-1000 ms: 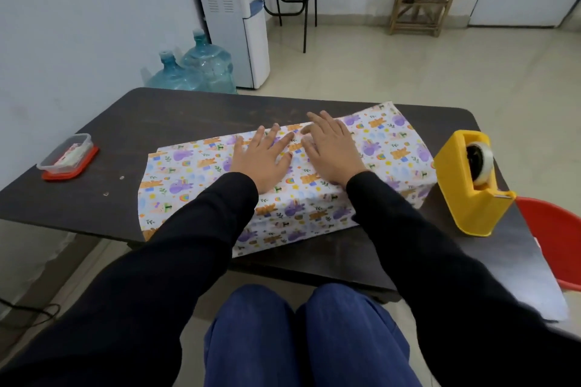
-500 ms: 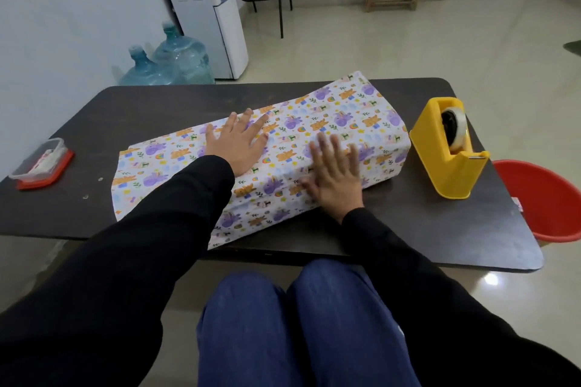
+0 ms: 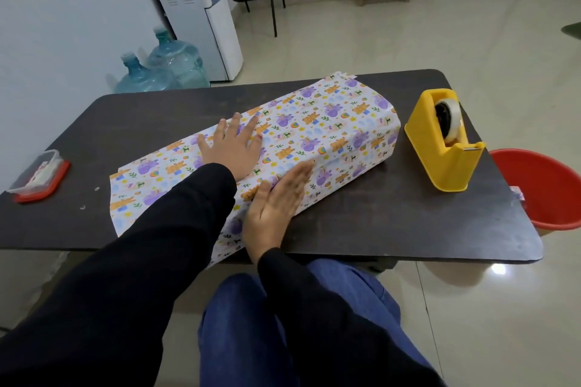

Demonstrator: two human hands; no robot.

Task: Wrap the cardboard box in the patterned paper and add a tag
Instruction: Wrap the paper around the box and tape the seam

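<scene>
Patterned paper (image 3: 333, 122) is draped over the cardboard box, which is completely hidden beneath it. The bundle lies on the dark table (image 3: 393, 217) with its long axis on a diagonal, and its far end stops just beside the yellow tape dispenser (image 3: 440, 151). The other end runs away from the dispenser toward the table's near edge.

The left hand (image 3: 232, 151) is spread flat on the top face, fingers straight, pressing and gripping nothing. The right hand (image 3: 276, 198) lies flat against the side face nearest the person, also pressing with nothing grasped.

The right hand is the nearer one to the dispenser, so it looks best placed to fetch tape while the left pins the paper. Loose paper trails on the side away from the dispenser.
</scene>
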